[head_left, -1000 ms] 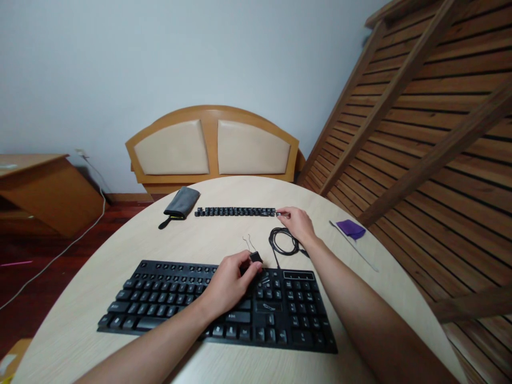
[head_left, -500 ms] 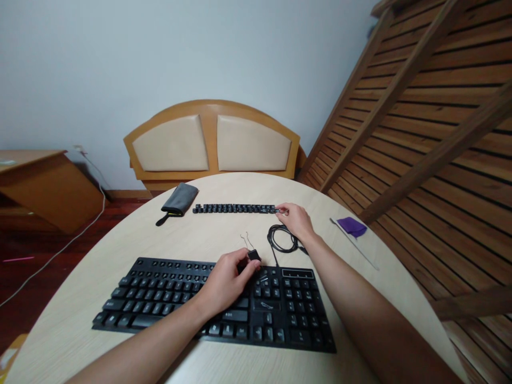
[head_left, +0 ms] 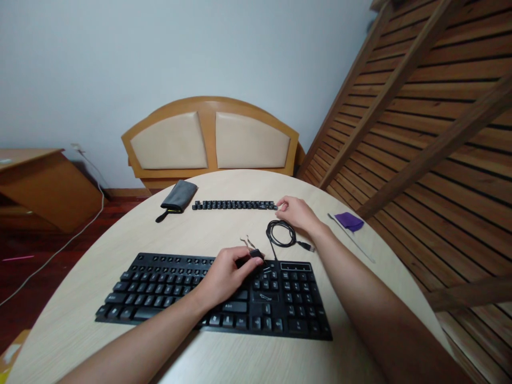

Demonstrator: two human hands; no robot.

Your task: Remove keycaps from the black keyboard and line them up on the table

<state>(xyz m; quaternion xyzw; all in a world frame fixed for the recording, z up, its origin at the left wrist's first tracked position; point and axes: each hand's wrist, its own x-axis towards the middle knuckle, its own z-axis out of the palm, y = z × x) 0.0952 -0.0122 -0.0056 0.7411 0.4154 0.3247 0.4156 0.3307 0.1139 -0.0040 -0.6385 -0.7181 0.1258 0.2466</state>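
Note:
A black keyboard [head_left: 156, 300] lies across the near part of the table, with keycaps off along much of its top rows. Above its upper edge, my left hand [head_left: 228, 277] is closed on a keycap puller [head_left: 256, 253], whose two thin wire prongs point away from me. Two lines of loose black keycaps [head_left: 234, 205] sit farther back on the table. At their right end, my right hand [head_left: 298, 214] has thumb and forefinger around a keycap, which the fingertips partly cover. A coiled black USB cable [head_left: 294, 234] lies beside that wrist.
The round table [head_left: 132, 234] also bears a grey pouch [head_left: 180, 196] at the back left. A purple cloth [head_left: 349, 221] and a thin metal rod [head_left: 354, 240] lie on the right. Beyond stand a padded headboard [head_left: 210, 138] and a leaning slatted wooden frame [head_left: 400, 128].
My left hand has tilted the keycap puller lower over the keyboard. My right hand stays at the right end of the keycap lines, shifted slightly. The whole view has moved a little.

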